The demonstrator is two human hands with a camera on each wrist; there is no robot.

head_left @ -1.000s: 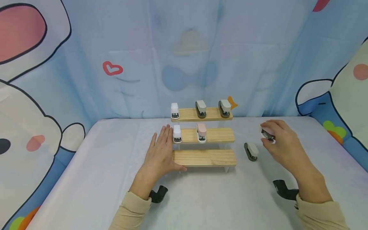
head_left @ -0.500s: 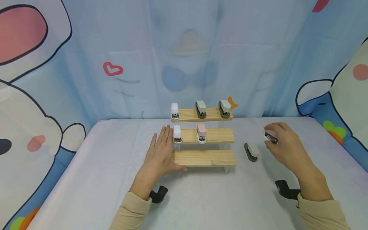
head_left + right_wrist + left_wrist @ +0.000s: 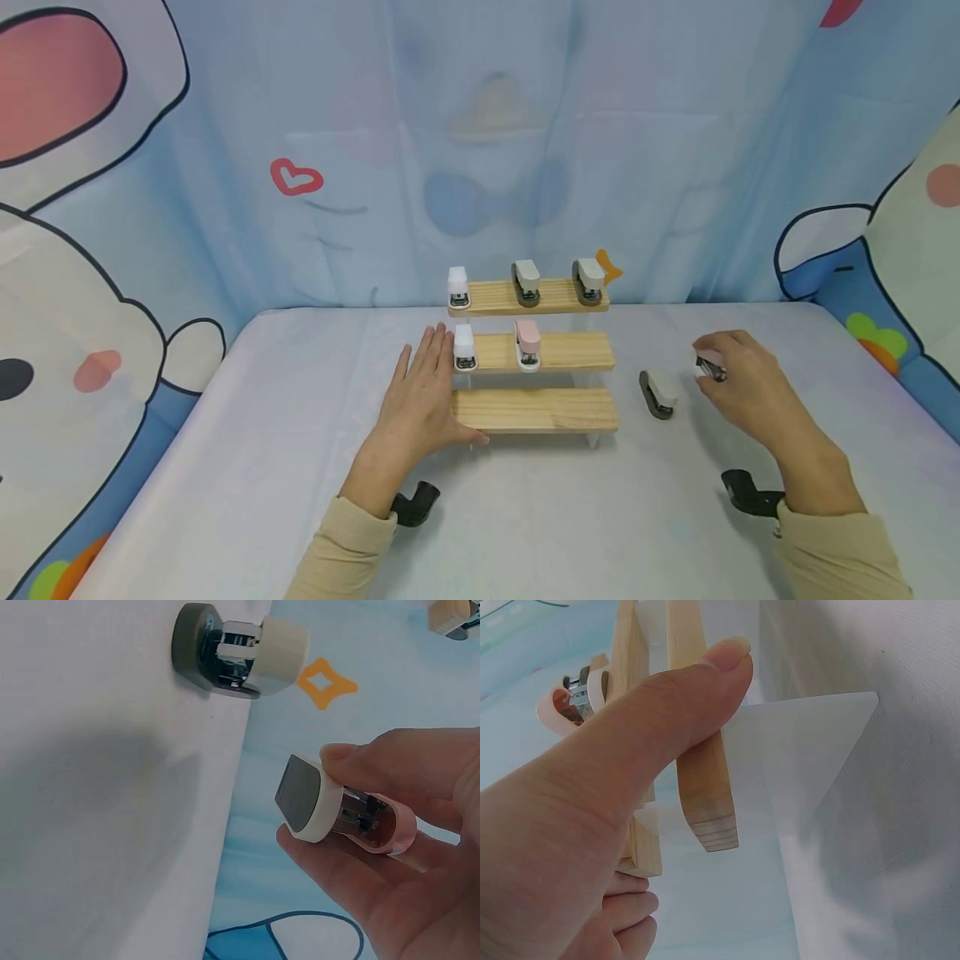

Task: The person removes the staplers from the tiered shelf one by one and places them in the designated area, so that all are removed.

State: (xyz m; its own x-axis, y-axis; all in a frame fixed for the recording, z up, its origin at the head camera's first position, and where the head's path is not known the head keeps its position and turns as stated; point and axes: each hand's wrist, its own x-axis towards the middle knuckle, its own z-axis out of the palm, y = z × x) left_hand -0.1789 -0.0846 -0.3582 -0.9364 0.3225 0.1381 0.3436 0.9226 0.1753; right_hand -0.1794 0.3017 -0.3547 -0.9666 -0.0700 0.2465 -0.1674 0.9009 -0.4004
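Note:
My right hand pinches a small stapler between thumb and fingers, above the table's right side. It has a pink top and a white body, with its grey underside facing the right wrist camera. My left hand lies along the left end of a three-tier wooden display stand. Its fingers are straight and its thumb touches the front of the lowest plank. A white-and-grey stapler lies on the table between the stand and my right hand.
On the top tier sit a white stapler and two grey-white staplers, one of them at the right end. The middle tier carries a white stapler and a pink stapler. A printed blue curtain hangs behind the table.
My right hand has shifted slightly right and down with the pink-and-white stapler in its grip. My left hand stays in place on the stand.

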